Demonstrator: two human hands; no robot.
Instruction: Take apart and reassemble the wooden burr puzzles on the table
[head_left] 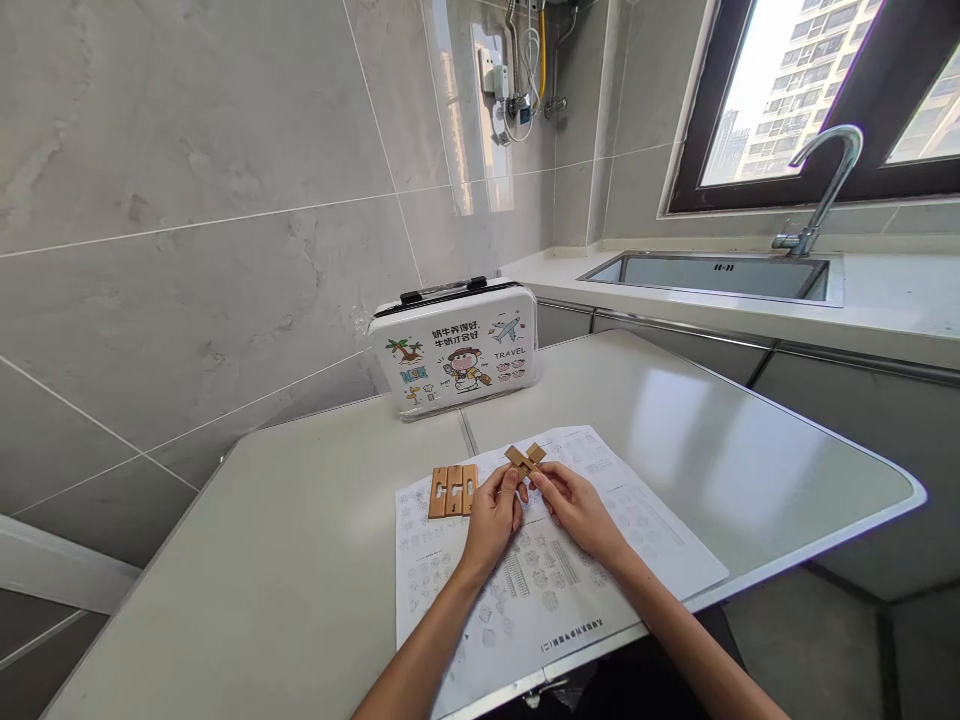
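Observation:
Two notched wooden puzzle pieces (526,458) cross each other in an X between my hands, over the printed sheet. My left hand (495,512) is closed on the left piece, thumb on top. With thumb and fingers pinched, my right hand (576,505) grips the right piece. Just left of my left hand, several more notched wooden pieces (447,491) lie side by side on the sheet's upper left edge. Under both hands is the large white instruction sheet (551,600), covered in small line drawings. My fingers hide how the crossed pieces fit together.
The sheet lies on a pale folding table (300,560) with a seam at its back. A white cartoon-printed case (457,350) with a black handle stands at the table's rear against the tiled wall. Behind on the right are a sink (712,275) and a faucet (829,190).

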